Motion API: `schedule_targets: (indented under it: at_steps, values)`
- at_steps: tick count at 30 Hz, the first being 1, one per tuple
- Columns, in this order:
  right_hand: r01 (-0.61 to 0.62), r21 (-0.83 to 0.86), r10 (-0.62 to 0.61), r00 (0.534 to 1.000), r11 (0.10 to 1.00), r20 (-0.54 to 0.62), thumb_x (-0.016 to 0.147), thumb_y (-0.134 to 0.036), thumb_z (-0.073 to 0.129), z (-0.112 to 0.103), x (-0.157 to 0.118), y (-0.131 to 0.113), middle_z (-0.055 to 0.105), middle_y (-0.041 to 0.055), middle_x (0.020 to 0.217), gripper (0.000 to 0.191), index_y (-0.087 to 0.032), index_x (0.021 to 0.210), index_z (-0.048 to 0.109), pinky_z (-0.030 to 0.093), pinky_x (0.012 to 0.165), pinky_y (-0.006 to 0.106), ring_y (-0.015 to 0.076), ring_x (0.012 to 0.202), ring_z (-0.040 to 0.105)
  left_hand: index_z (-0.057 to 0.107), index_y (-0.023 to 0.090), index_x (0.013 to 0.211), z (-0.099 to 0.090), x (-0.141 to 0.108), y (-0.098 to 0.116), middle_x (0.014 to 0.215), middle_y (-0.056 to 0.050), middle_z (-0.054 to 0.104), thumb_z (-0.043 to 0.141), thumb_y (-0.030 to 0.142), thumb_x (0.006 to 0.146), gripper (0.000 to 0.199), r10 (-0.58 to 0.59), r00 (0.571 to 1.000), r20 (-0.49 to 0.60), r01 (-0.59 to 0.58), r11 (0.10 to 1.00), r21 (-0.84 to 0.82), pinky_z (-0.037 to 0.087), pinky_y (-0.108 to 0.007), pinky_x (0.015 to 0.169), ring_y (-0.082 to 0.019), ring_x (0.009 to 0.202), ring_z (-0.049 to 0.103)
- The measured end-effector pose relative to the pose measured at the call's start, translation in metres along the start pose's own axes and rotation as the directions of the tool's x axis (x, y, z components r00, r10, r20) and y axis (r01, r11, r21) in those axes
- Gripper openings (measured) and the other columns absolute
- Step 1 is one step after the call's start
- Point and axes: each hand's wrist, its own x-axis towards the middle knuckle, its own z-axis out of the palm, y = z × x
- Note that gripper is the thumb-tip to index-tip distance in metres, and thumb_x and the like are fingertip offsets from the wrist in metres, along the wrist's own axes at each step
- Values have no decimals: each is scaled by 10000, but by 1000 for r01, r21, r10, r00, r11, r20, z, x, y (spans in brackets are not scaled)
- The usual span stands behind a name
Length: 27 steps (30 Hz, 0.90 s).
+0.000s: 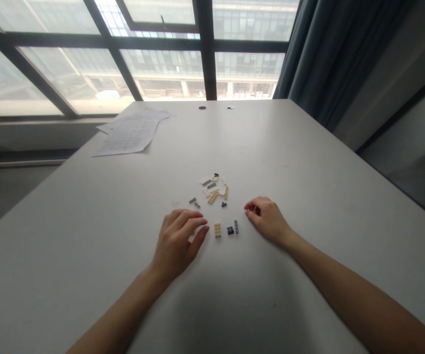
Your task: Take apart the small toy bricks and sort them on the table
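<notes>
Fingers of your left hand (pixel 175 242) are loosely parted, empty, near the tan brick (pixel 217 230); your right hand's (pixel 268 219) curl, contents unclear.

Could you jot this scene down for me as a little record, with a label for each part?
left hand: fingers apart, beside the tan brick, grip open
left hand point
right hand: fingers curled near the tabletop; too small to tell if they hold anything
between the hands: tan brick, black piece, dark grey strip
farther off: loose cluster of small studded pieces
surface: white table
far left: printed papers
background: windows, blue curtain
</notes>
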Motion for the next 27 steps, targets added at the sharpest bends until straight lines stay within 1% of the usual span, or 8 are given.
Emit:
schedule_targets:
  at_steps: [3, 8, 10, 12, 15, 19, 22, 27]
  values:
    - [-35, -13, 35, 999, 999, 32, 783, -125, 594, -4, 0, -1, 648, 29, 751, 111, -172, 834, 681, 433, 679, 295, 162, 700, 567, 657, 219, 871, 4, 0, 6, 924, -50, 690, 624, 231, 832, 53, 54, 998, 15, -54, 999, 6, 450, -372, 831, -210, 912, 588]
    - [-53, -62, 60, 991, 997, 124, 813, -197, 580, -20, -4, 2, 631, 15, 712, 115, -170, 853, 684, 407, 619, 276, 147, 636, 545, 643, 217, 842, 3, -3, -2, 867, -40, 691, 635, 190, 812, 41, 42, 995, -89, -43, 999, -7, 452, -361, 803, -198, 855, 596]
    - [-34, -33, 40, 980, 999, 194, 801, -157, 558, -31, -9, 7, 620, 5, 706, 168, -168, 913, 683, 402, 600, 261, 136, 618, 535, 643, 223, 856, 1, -7, -7, 860, -35, 690, 648, 177, 797, 75, 31, 989, -144, -31, 1000, 3, 454, -363, 800, -198, 834, 599]
    - [-7, 11, 3, 964, 1000, 266, 758, -86, 540, -41, -13, 14, 622, 5, 758, 308, -166, 1027, 666, 407, 596, 244, 122, 615, 527, 642, 225, 870, 1, -10, -13, 864, -33, 683, 654, 168, 789, 99, 8, 980, -199, -7, 1000, 8, 459, -366, 806, -198, 829, 599]
    - [44, 37, -55, 925, 998, 377, 721, -58, 552, -55, -14, 20, 617, 22, 908, 522, -186, 1226, 586, 415, 590, 231, 104, 607, 503, 638, 215, 880, 2, -11, -19, 870, -37, 667, 635, 173, 806, 85, -59, 966, -251, 58, 998, -9, 472, -358, 808, -194, 835, 598]
    - [127, 22, -118, 825, 992, 553, 758, -62, 530, -64, 1, 19, 601, 35, 994, 628, -237, 1360, 480, 423, 631, 230, 110, 667, 523, 644, 197, 874, 4, -11, -24, 864, -41, 659, 621, 188, 818, 61, -97, 959, -267, 100, 995, -3, 480, -347, 811, -191, 837, 602]
    - [163, -6, -121, 756, 987, 643, 768, -62, 530, -64, 16, 16, 611, 33, 938, 603, -232, 1346, 504, 420, 656, 231, 131, 726, 544, 650, 190, 861, 4, -12, -26, 851, -42, 659, 618, 192, 819, 53, -106, 956, -274, 112, 994, 7, 481, -342, 812, -190, 833, 602]
    - [136, -47, -74, 761, 990, 644, 760, -157, 619, -61, 25, 11, 611, 16, 861, 435, -220, 1191, 624, 412, 638, 235, 138, 707, 545, 655, 183, 854, 7, -14, -28, 846, -43, 656, 620, 184, 819, 49, -145, 952, -269, 152, 988, 3, 480, -334, 807, -187, 829, 595]
